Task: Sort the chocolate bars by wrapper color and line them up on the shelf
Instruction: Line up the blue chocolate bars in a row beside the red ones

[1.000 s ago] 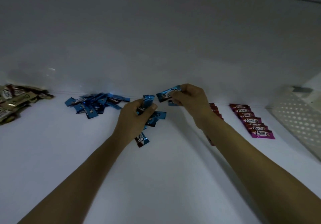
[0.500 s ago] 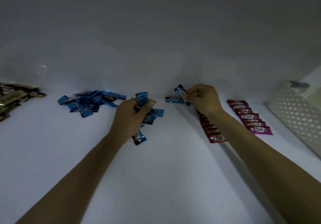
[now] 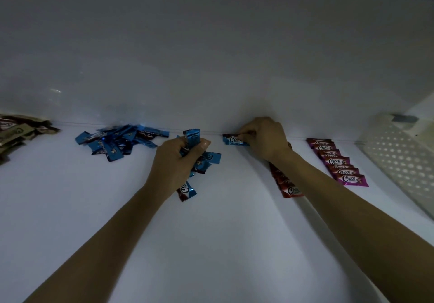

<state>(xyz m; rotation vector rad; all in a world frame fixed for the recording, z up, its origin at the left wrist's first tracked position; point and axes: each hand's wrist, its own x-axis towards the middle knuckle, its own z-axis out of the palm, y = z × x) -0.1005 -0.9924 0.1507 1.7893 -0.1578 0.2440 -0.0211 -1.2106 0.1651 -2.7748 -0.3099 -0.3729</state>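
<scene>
My left hand (image 3: 177, 161) grips a bunch of blue-wrapped chocolate bars (image 3: 206, 160) above the white shelf (image 3: 211, 232). One of them sticks up past my thumb and another hangs below my palm. My right hand (image 3: 265, 138) pinches a single blue bar (image 3: 233, 140) that lies flat against the back wall. A loose pile of blue bars (image 3: 117, 141) lies at the back left. A row of red bars (image 3: 287, 185) runs forward under my right wrist, partly hidden. A row of pink bars (image 3: 338, 161) lies to its right.
A heap of beige and brown bars (image 3: 16, 133) sits at the far left edge. A white perforated basket (image 3: 399, 161) stands at the right. The white back wall (image 3: 211, 55) rises directly behind the bars.
My right hand has carried the single blue bar from the air down to the shelf at the back wall. My left hand has kept its bunch almost still.
</scene>
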